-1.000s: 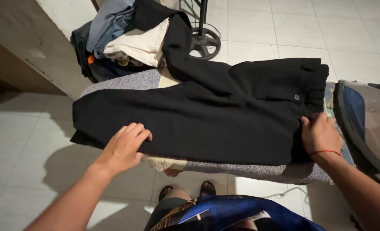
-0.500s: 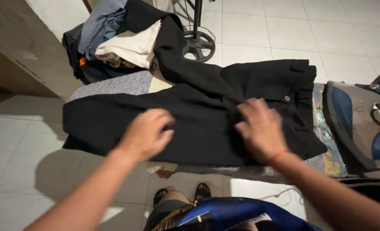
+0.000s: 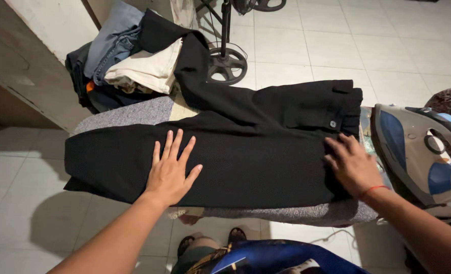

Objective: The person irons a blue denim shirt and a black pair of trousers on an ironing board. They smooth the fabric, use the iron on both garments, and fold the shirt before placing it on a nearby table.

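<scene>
The fingers (image 3: 177, 144) of the left hand (image 3: 170, 170) are spread wide and lie flat on the black trousers (image 3: 245, 147), holding nothing. The fingers (image 3: 339, 147) of the right hand (image 3: 354, 166) are spread out flat too, and they press on the trousers near the waist end, also holding nothing. A thin red string (image 3: 372, 189) goes around the right wrist. The black trousers lie across the middle of the surface (image 3: 134, 110), which has a grey fuzzy cover. One trouser leg points to 9 o'clock and hangs a little past the edge of the surface. The waist, with a small button (image 3: 332, 124), is at 3 o'clock from the left hand. The other trouser leg bends up toward 11 o'clock and climbs onto a pile of clothes (image 3: 129, 66). The pile has a cream piece, a blue jeans piece and some dark pieces. At 3 o'clock from the right hand, just beside it, a grey and blue iron (image 3: 423, 157) rests at the end of the surface. At 12 o'clock, a black stand with a round base (image 3: 227, 65) is on the white tile floor (image 3: 388, 45). At 6 o'clock, two feet in sandals (image 3: 210, 242) show on the floor under the surface.
</scene>
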